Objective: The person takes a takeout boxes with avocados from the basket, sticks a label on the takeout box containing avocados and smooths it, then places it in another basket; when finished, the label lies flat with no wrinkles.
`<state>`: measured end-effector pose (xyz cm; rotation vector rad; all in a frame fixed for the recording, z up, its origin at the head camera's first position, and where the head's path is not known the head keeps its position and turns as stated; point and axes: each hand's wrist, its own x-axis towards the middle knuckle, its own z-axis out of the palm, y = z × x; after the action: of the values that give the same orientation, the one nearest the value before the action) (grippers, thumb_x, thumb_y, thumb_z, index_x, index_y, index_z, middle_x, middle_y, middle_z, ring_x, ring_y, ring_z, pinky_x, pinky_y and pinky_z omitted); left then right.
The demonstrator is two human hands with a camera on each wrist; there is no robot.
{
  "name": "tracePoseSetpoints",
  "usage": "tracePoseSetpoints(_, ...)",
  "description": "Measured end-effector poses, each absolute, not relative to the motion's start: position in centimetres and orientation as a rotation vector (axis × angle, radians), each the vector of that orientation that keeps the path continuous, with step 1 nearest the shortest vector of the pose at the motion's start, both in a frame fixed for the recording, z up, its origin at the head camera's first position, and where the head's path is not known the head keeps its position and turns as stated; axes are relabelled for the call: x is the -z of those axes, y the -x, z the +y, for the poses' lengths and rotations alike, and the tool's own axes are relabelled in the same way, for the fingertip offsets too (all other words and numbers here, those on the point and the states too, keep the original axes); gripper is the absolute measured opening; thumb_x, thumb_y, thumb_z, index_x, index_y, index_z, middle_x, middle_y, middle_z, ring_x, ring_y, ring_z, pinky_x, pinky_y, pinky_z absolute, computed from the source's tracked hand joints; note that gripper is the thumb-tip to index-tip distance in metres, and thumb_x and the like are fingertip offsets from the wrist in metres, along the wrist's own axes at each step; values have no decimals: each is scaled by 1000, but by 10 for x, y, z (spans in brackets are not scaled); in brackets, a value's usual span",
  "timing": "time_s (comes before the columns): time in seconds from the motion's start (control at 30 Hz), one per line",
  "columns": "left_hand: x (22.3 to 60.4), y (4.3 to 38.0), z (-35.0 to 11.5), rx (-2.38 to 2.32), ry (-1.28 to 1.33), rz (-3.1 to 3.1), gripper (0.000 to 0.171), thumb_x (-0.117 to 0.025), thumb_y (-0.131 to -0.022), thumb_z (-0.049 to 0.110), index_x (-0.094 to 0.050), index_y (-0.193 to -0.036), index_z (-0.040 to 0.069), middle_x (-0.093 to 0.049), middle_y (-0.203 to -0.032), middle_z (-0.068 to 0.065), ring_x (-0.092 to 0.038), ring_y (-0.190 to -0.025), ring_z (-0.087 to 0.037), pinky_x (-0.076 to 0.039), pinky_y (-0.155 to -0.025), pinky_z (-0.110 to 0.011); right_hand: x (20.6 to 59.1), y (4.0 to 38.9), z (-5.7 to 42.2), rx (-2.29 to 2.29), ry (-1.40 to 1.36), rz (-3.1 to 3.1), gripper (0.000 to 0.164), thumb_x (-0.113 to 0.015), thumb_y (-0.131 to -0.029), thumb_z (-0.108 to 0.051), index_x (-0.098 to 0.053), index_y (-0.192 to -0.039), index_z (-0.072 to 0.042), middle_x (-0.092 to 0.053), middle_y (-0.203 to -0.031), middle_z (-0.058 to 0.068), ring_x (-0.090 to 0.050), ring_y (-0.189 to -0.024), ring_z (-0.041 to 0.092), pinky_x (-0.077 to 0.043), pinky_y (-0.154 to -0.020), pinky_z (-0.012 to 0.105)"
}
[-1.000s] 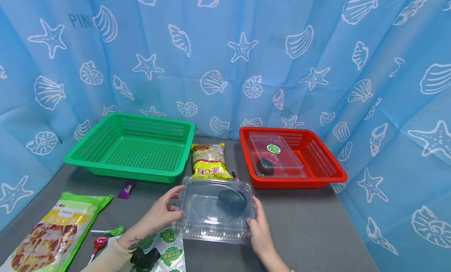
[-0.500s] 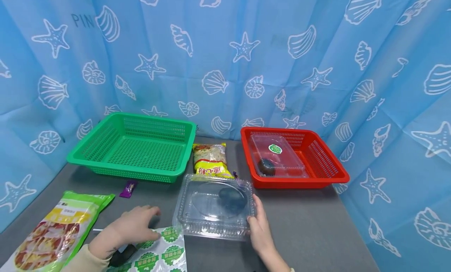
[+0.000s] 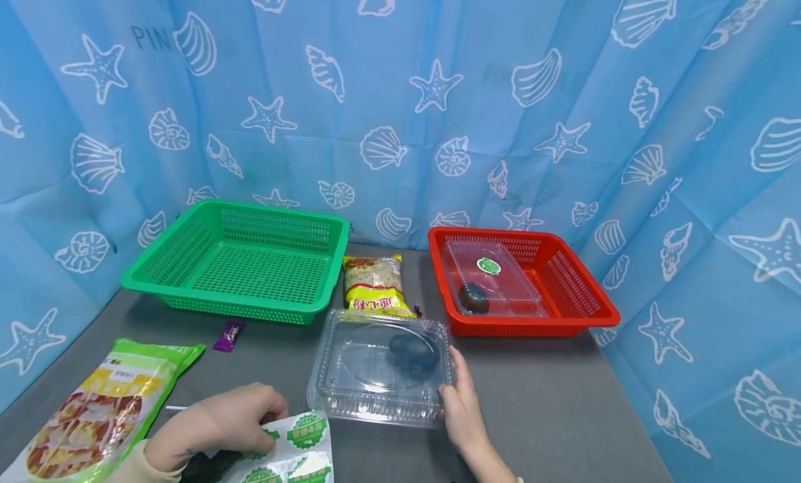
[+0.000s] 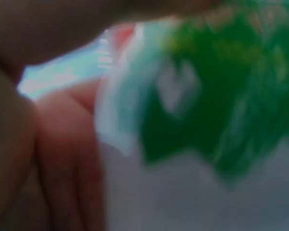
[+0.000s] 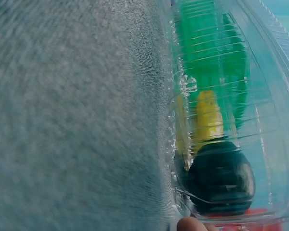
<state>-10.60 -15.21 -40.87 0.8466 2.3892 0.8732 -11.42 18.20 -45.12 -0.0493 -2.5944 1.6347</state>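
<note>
A clear plastic clamshell box (image 3: 363, 399) sits lidded at the middle of the table, with a dark, smooth oval item (image 3: 413, 356) inside its right half. My right hand (image 3: 463, 413) grips the box's right side, thumb at the front corner. In the right wrist view, a fingertip (image 5: 190, 224) shows at the box's lower end, near the dark oval item (image 5: 221, 180). At the lower left, my left hand (image 3: 222, 420) pinches the edge of a white sheet of green round stickers (image 3: 306, 431). That sheet (image 4: 192, 202) fills much of the blurred left wrist view.
A green basket (image 3: 234, 302) stands back left. The red basket (image 3: 526, 324) at the back right holds another clear box (image 3: 500, 288) with a green sticker. Between them lies a yellow food packet (image 3: 375, 288). A purple candy (image 3: 229, 335) and large food bag (image 3: 81, 427) lie left.
My left hand has let go of the box's left side and moved down-left to the sticker sheet, whose edge it now pinches. My right hand has stayed on the box.
</note>
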Motion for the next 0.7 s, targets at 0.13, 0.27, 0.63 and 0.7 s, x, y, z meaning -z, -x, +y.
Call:
tracePoseSetpoints(0.13, 385, 101, -154, -1084, -1003, 2128, 12, -63, -75, 12, -54, -70, 16, -42, -62, 15, -34, -53, 4, -30, -44, -14, 449, 113, 186, -1590, 7, -2637, 62, -40, -81, -3, -19, -138, -13, -21, -142, 9, -19, -129, 29, -17, -99, 55)
tracePoseSetpoints(0.27, 369, 101, -151, -1451, -1163, 1881, 5, -53, -84, 2, -54, -86, 6, -54, -74, -2, -46, -64, -1, -44, -51, -20, 435, 107, 193, -1234, 36, -2796, 54, -48, -85, -21, -29, -135, -14, -30, -137, 12, -30, -123, 32, -27, -92, 58)
tracePoseSetpoints(0.63, 358, 90, -99, -2163, -841, 1987, 21, -53, -83, -2, -48, -103, -8, -58, -91, -12, -62, -78, -19, -51, -59, -39, 354, 84, 169, -1001, -860, -1938, 12, -63, -74, -5, -63, -86, -2, -61, -85, 8, -55, -79, 17, -44, -75, 21)
tracePoseSetpoints(0.7, 357, 88, -85, -2181, -794, 1981, 24, -55, -83, 1, -48, -104, -8, -56, -92, -17, -62, -77, -20, -51, -60, -39, 343, 81, 153, -1052, -1002, -1889, 10, -62, -78, -8, -63, -86, -1, -60, -83, 9, -55, -77, 16, -45, -73, 20)
